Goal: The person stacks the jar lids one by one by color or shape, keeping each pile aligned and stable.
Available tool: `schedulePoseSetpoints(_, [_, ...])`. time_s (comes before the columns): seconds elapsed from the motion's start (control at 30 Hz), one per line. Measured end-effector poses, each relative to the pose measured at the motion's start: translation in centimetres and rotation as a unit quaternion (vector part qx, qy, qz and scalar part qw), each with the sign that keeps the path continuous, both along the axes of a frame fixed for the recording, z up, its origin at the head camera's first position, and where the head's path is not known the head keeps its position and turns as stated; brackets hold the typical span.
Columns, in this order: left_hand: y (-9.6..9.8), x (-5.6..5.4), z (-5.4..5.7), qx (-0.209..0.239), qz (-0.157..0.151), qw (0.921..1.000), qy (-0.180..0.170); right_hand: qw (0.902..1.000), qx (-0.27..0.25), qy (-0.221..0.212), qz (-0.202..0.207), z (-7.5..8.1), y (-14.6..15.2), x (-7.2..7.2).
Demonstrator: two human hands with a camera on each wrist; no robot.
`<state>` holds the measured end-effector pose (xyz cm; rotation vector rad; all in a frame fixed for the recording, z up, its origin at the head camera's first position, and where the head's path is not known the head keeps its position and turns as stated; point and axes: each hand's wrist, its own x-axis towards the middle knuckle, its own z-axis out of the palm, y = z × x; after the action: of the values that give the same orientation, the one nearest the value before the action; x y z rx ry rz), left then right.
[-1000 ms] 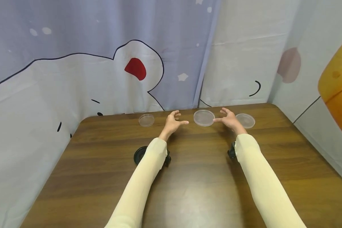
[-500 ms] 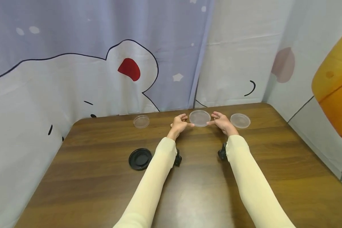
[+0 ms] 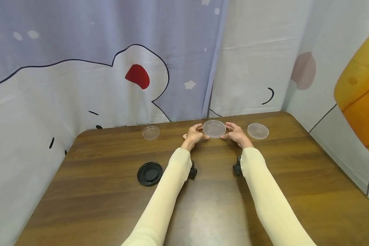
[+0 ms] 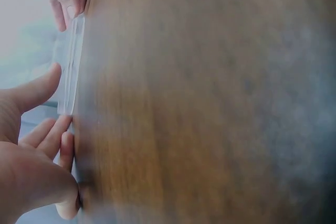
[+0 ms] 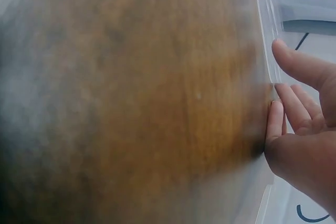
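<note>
A clear petri dish [image 3: 214,129] lies flat at the table's far edge, between both hands. My left hand [image 3: 194,134] is at its left side; in the left wrist view the fingertips [image 4: 67,119] meet the dish's rim, and the thumb lies over its side. On the opposite side, my right hand [image 3: 235,134] has its fingertips [image 5: 279,88] against the rim, thumb extended alongside. Fingers of both hands look mostly straight. The dish's edge [image 5: 266,24] appears as stacked clear layers in the right wrist view.
A smaller clear dish [image 3: 151,133] lies to the left, and another clear round dish or lid [image 3: 258,131] to the right. Nearer, left of the left forearm, sits a black round ringed base [image 3: 150,174]. A printed curtain [image 3: 190,61] hangs behind the wooden table [image 3: 95,191].
Both hands have closed in on the middle dish from its two sides, the left one moving right. The head view has shifted slightly, and the black base is now uncovered by the left sleeve.
</note>
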<state>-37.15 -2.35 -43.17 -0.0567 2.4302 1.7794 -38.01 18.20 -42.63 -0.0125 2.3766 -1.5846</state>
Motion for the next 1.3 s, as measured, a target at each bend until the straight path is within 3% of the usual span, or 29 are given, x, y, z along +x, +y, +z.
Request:
schedulePoseSetpoints(0.2, [-0.6, -0.3, -0.1, -0.017, 0.003, 0.9998, 0.014, 0.9998, -0.002, 0.017, -0.011, 0.0, 0.0, 0.0])
schedulePoseSetpoints(0.6, [-1.3, -0.2, 0.0, -0.039, 0.013, 0.9990, 0.018, 0.9998, -0.006, 0.014, 0.015, -0.3, -0.2, 0.1])
schedulePoseSetpoints(1.0, [-2.0, -0.2, -0.1, -0.065, -0.035, 0.9972, 0.006, 0.9996, 0.003, 0.009, 0.026, -0.1, -1.0, 0.9])
schedulePoseSetpoints(1.3, [-2.4, -0.3, 0.0, -0.050, -0.075, 0.9959, -0.007, 0.9995, -0.003, 0.008, 0.031, 0.2, -0.9, 0.9])
